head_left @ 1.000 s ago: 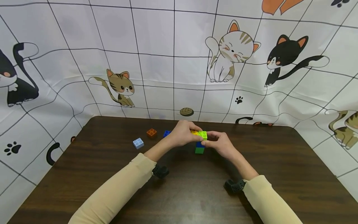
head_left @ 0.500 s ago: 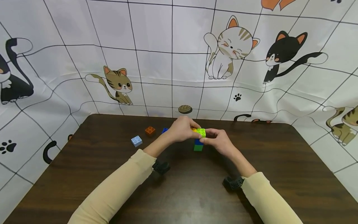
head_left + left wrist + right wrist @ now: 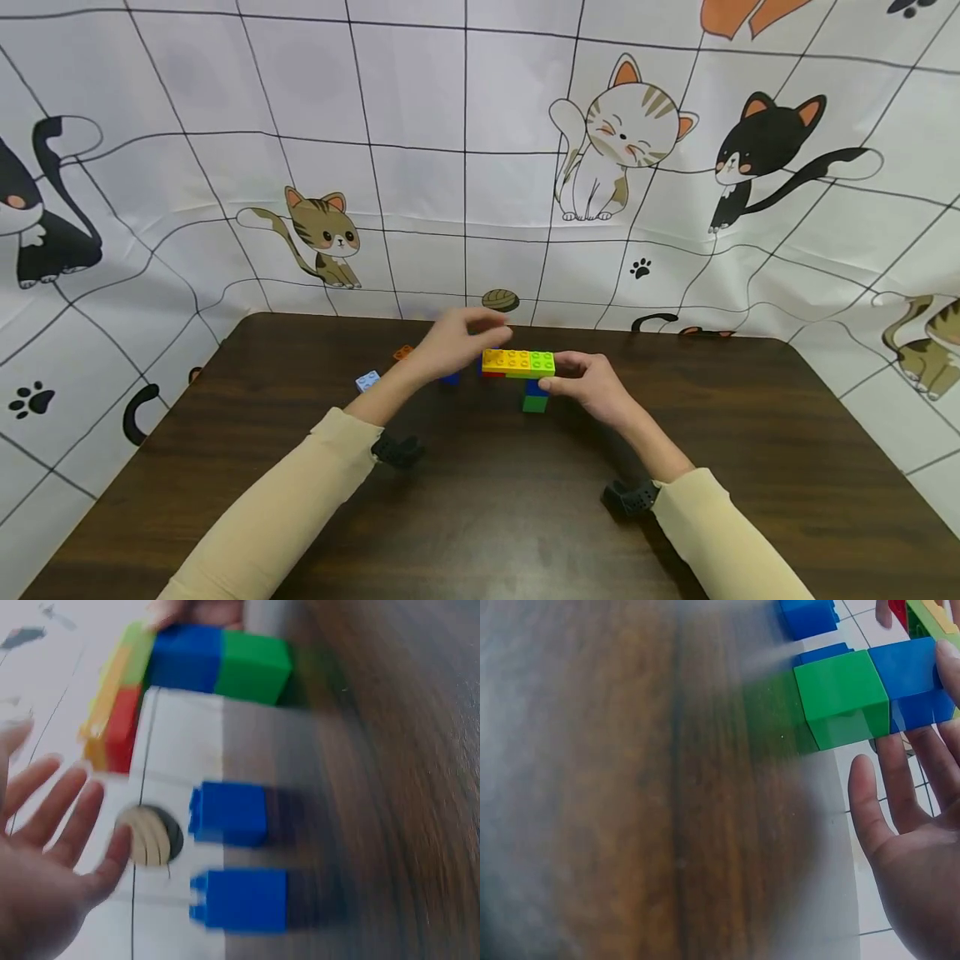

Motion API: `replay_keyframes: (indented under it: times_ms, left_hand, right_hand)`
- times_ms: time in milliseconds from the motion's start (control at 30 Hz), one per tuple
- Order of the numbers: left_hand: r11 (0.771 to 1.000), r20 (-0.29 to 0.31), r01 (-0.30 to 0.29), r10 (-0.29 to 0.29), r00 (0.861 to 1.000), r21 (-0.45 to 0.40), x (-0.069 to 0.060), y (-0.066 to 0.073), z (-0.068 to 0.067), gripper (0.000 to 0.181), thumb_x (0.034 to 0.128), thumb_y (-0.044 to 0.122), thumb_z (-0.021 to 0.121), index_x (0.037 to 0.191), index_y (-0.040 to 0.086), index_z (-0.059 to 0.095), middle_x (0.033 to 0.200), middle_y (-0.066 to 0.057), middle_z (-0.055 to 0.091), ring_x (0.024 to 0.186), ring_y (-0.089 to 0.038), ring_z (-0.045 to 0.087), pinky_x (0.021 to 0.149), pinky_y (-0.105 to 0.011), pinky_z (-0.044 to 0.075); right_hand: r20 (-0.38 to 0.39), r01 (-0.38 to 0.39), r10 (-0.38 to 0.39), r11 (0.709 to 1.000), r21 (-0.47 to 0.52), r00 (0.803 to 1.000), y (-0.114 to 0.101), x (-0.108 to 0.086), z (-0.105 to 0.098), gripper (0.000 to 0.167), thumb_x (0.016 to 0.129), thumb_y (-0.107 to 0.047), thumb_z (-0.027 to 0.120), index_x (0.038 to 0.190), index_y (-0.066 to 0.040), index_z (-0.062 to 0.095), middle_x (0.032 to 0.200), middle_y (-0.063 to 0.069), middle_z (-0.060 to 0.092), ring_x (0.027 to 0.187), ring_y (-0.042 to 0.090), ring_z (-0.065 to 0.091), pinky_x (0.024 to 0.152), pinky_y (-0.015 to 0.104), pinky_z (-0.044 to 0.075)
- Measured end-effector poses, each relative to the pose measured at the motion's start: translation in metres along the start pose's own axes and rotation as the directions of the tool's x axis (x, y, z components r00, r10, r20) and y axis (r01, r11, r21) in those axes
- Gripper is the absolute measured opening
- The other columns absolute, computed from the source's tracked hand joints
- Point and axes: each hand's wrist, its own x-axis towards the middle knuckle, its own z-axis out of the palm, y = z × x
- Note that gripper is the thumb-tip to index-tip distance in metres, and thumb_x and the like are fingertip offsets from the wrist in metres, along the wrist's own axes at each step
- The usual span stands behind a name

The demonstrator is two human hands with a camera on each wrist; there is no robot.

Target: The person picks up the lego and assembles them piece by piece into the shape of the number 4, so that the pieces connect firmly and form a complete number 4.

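A toy building brick structure has a green brick (image 3: 535,404) at the bottom and a blue brick (image 3: 536,388) on it. Lime bricks (image 3: 542,363) and a yellow brick (image 3: 506,360) run leftward across the top, with a red brick (image 3: 122,724) under the yellow end. My right hand (image 3: 596,388) pinches the structure from the right near the blue and lime bricks; the right wrist view shows the thumb on the blue brick. Left of the yellow end, my left hand (image 3: 456,343) hovers with fingers spread, touching nothing.
Two loose blue bricks (image 3: 232,814) stand beside the structure, partly hidden in the head view. Farther left on the dark wooden table (image 3: 525,517) lie a light blue brick (image 3: 367,381) and an orange brick (image 3: 403,352). Behind the table hangs a cat-patterned cloth (image 3: 420,192).
My left hand has let go of the structure's top and moved left, uncovering the yellow and red bricks. The right hand has kept its hold in place.
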Motion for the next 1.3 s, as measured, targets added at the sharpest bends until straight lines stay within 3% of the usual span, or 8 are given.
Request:
replay_keyframes:
  times_ms: [100,200,467,800,1300]
  left_hand:
    - [0.996,-0.141,0.051,-0.062,0.988,-0.079,-0.007,-0.013,-0.018,0.034,0.1056,0.025,0.060,0.134,0.007,0.067,0.127,-0.010,0.068,0.112,-0.027,0.065,0.095,-0.043,0.054]
    - [0.994,-0.195,0.068,-0.085,0.977,-0.091,-0.013,-0.028,-0.029,0.032,0.1046,0.017,0.061,0.132,0.003,0.067,0.125,-0.013,0.069,0.110,-0.029,0.066,0.095,-0.044,0.054]
    - [0.977,-0.101,0.129,-0.147,0.984,-0.172,-0.027,-0.053,-0.029,0.040,0.0986,0.009,0.069,0.137,0.001,0.063,0.132,-0.019,0.065,0.116,-0.033,0.063,0.096,-0.045,0.055]
    - [0.981,0.040,0.177,-0.174,0.984,-0.075,-0.031,-0.059,-0.019,0.053,0.0918,-0.001,0.072,0.142,-0.002,0.056,0.141,-0.020,0.059,0.128,-0.039,0.055,0.104,-0.051,0.048]
    - [0.976,0.046,0.217,-0.217,0.975,0.018,-0.034,-0.063,-0.012,0.060,0.0871,-0.004,0.076,0.144,0.001,0.056,0.138,-0.020,0.061,0.124,-0.039,0.056,0.105,-0.053,0.047]
  right_hand:
    - [-0.003,-0.009,0.009,1.000,-0.006,1.000,-0.001,0.000,-0.001,0.047,0.093,-0.025,0.079,0.129,0.002,0.067,0.113,0.012,0.071,0.097,0.028,0.059,0.083,0.032,0.054]
    - [-0.006,-0.009,0.009,1.000,-0.009,1.000,-0.001,-0.001,-0.002,0.047,0.093,-0.024,0.078,0.130,0.003,0.066,0.114,0.014,0.071,0.097,0.028,0.059,0.083,0.031,0.054]
    - [-0.006,-0.001,0.001,1.000,0.001,1.000,-0.002,-0.005,-0.005,0.046,0.094,-0.020,0.077,0.131,0.004,0.065,0.117,0.015,0.070,0.098,0.027,0.059,0.083,0.030,0.054]
    - [-0.001,-0.004,0.004,1.000,0.014,1.000,0.000,-0.005,-0.005,0.046,0.093,-0.021,0.078,0.130,0.004,0.065,0.116,0.016,0.070,0.098,0.029,0.059,0.083,0.028,0.054]
    - [-0.006,-0.003,0.003,1.000,-0.013,1.000,-0.002,-0.002,0.000,0.047,0.092,-0.022,0.079,0.130,0.003,0.066,0.115,0.015,0.071,0.097,0.028,0.059,0.081,0.030,0.054]
